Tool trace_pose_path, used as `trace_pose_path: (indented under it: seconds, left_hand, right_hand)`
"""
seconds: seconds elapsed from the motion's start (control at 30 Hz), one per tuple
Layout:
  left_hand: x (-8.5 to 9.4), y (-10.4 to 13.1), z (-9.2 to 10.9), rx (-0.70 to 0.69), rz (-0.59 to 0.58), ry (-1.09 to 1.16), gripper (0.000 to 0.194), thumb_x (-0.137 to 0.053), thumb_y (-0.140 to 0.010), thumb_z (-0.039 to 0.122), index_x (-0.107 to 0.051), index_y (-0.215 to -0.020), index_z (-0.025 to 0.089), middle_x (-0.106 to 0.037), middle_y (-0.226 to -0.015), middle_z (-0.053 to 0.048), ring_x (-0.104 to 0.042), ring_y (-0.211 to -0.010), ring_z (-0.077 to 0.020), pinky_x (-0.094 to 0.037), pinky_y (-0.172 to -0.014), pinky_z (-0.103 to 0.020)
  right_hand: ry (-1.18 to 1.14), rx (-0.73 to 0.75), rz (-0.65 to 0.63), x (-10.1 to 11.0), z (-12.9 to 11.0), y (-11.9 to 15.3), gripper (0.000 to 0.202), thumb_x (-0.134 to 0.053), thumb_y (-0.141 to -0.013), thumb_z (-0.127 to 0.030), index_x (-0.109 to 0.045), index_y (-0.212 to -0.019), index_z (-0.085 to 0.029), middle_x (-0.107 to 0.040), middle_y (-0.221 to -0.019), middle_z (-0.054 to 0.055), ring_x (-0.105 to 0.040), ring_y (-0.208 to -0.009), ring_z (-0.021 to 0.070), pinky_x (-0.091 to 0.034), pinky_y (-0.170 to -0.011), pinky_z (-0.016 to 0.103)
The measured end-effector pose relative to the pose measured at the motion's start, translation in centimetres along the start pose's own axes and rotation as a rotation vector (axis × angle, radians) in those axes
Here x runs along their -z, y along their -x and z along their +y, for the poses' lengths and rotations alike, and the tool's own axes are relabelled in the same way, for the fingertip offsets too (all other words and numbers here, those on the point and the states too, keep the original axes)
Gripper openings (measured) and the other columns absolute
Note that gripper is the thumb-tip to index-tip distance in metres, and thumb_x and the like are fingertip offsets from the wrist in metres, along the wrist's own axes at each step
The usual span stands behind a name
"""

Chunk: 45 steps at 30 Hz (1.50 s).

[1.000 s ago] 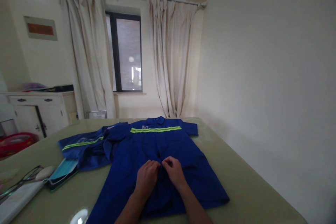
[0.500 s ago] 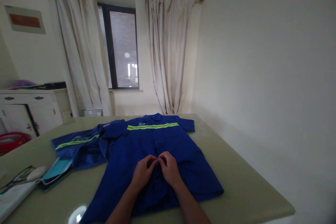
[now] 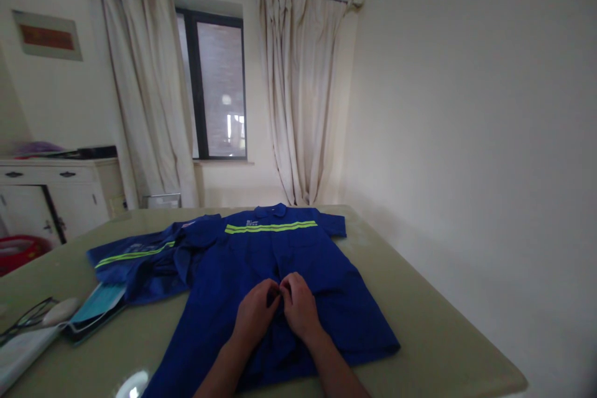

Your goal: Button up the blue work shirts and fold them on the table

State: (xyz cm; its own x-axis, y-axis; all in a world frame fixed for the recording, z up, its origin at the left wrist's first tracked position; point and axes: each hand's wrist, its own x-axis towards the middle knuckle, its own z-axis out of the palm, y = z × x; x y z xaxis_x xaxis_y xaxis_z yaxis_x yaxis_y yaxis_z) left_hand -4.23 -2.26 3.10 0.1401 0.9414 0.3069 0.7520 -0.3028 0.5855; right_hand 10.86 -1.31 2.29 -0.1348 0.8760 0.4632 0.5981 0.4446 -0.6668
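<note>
A blue short-sleeved shirt with a yellow-green striped band across its chest lies spread on the table, collar at the far end. At its front opening, my left hand pinches the cloth with thumb and fingers together. Touching or nearly touching it, my right hand pinches the same front edge from the other side. The small spot between the fingertips is hidden. Left of this shirt lies a second blue garment, crumpled, with a similar stripe.
On the green table, at the left, are a light blue mask on a dark flat item, a pale mouse, glasses and a white object. A wall stands along the right side.
Both hands have shifted very slightly down in the view, still pinching the shirt front. The fingers have curled a little differently. The shirt lies almost as before.
</note>
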Motion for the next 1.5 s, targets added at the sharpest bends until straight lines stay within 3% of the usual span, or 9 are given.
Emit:
trace_pose_path:
  seconds: [0.3, 0.47, 0.6, 0.9, 1.03, 1.17, 1.33, 1.43, 1.5]
  left_hand:
    - [-1.3, 0.1, 0.7, -0.238, 0.149, -0.373, 0.029, -0.051, -0.093, 0.009, -0.063, -0.115, 0.023, -0.069, -0.110, -0.005, -0.065, -0.102, -0.0211, -0.051, -0.091, -0.031]
    - [-1.6, 0.1, 1.5, -0.240, 0.120, -0.507, 0.033, -0.051, -0.090, 0.003, -0.064, -0.115, 0.021, -0.068, -0.103, -0.004, -0.065, -0.096, -0.0214, -0.051, -0.085, -0.031]
    - [-1.3, 0.2, 1.8, -0.195, 0.081, -0.484, 0.025, -0.051, -0.090, 0.005, -0.066, -0.103, 0.020, -0.069, -0.098, -0.005, -0.064, -0.093, -0.0219, -0.050, -0.083, -0.031]
    - [-1.3, 0.5, 0.8, -0.115, 0.097, -0.359, 0.027, -0.044, -0.097, 0.012, -0.067, -0.103, 0.023, -0.072, -0.097, -0.004, -0.066, -0.094, -0.0200, -0.049, -0.085, -0.030]
    - [-0.7, 0.3, 0.0, 0.000, 0.112, -0.220, 0.027, -0.039, -0.103, 0.023, -0.065, -0.108, 0.024, -0.074, -0.102, -0.004, -0.070, -0.097, -0.0187, -0.049, -0.085, -0.029]
    - [-0.5, 0.2, -0.7, 0.117, 0.044, -0.144, 0.034, -0.033, -0.105, 0.028, -0.066, -0.107, 0.024, -0.077, -0.100, -0.005, -0.073, -0.093, -0.0210, -0.052, -0.083, -0.032]
    - [-2.5, 1.2, -0.5, -0.047, -0.006, -0.216, 0.066, -0.029, -0.086, -0.005, -0.057, -0.141, 0.020, -0.067, -0.137, -0.010, -0.060, -0.130, -0.0192, -0.045, -0.107, -0.033]
    - [-3.1, 2.6, -0.6, -0.116, -0.054, -0.253, 0.069, -0.033, -0.089, 0.000, -0.041, -0.155, 0.020, -0.061, -0.145, -0.012, -0.055, -0.135, -0.0209, -0.043, -0.112, -0.038]
    - [-2.1, 3.8, -1.3, -0.145, -0.078, -0.274, 0.060, -0.039, -0.097, 0.015, -0.041, -0.155, 0.028, -0.059, -0.149, -0.009, -0.053, -0.137, -0.0233, -0.042, -0.113, -0.043]
  right_hand:
    - [-0.041, -0.053, 0.046, -0.8, 0.3, -0.5, 0.018, -0.045, -0.090, -0.015, -0.061, -0.087, -0.023, -0.066, -0.096, 0.008, -0.062, -0.095, 0.0249, -0.046, -0.086, 0.034]
    - [-0.215, -0.173, 0.004, -0.9, 0.8, -0.9, 0.017, -0.048, -0.088, -0.015, -0.062, -0.081, -0.022, -0.070, -0.085, 0.006, -0.067, -0.084, 0.0225, -0.048, -0.078, 0.030]
    - [-0.159, -0.202, -0.006, -0.9, 0.6, -0.8, 0.018, -0.051, -0.089, -0.017, -0.066, -0.082, -0.022, -0.073, -0.085, 0.006, -0.070, -0.083, 0.0227, -0.047, -0.076, 0.030]
    - [-0.048, -0.087, 0.041, 0.8, 0.3, 0.4, 0.017, -0.052, -0.094, -0.026, -0.069, -0.096, -0.023, -0.072, -0.096, 0.007, -0.067, -0.091, 0.0246, -0.049, -0.084, 0.033]
    - [-0.006, -0.093, -0.009, 3.2, 1.3, 3.2, 0.025, -0.060, -0.093, -0.035, -0.070, -0.113, -0.025, -0.072, -0.112, 0.008, -0.065, -0.108, 0.0282, -0.048, -0.097, 0.037]
    - [0.145, -0.121, -0.130, 8.0, 4.6, 7.1, 0.051, -0.068, -0.088, -0.052, -0.067, -0.131, -0.026, -0.066, -0.136, 0.010, -0.058, -0.127, 0.0320, -0.042, -0.111, 0.042]
    - [0.392, -0.185, -0.124, 15.2, 9.1, 10.3, 0.059, -0.071, -0.081, -0.062, -0.068, -0.131, -0.030, -0.062, -0.143, 0.009, -0.059, -0.130, 0.0329, -0.044, -0.111, 0.045]
    - [0.461, -0.135, -0.084, 17.7, 10.5, 11.4, 0.047, -0.073, -0.081, -0.058, -0.073, -0.121, -0.034, -0.069, -0.131, 0.008, -0.064, -0.121, 0.0311, -0.050, -0.104, 0.042]
    - [0.483, -0.087, -0.073, 18.4, 11.0, 11.9, 0.032, -0.071, -0.085, -0.054, -0.074, -0.111, -0.036, -0.073, -0.120, 0.005, -0.068, -0.112, 0.0286, -0.052, -0.097, 0.039]
